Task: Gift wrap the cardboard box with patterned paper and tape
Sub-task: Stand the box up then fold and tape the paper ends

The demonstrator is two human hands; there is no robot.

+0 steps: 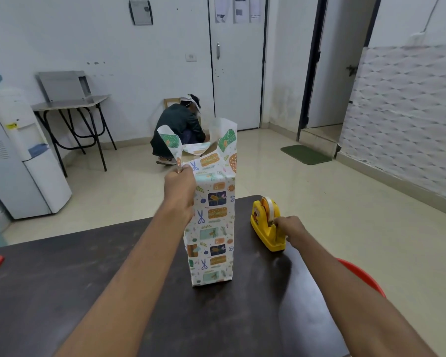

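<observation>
cardboard box [213, 253], tall and sheathed in white patterned wrapping paper [214, 199], stands on end near the middle of the dark wooden table [88, 279], so its unfinished top faces up. just beside it the right hand [291, 229] curls on the cutter end of the yellow plastic tape dispenser [264, 228], probably to fetch tape. higher up, the left hand [179, 186] pinches a loose paper flap [169, 143], steadying the box while the top stands open and untaped

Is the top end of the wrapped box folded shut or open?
Open: the paper flaps stand up unfolded above the wrapped box; the left hand pinches one.
</observation>
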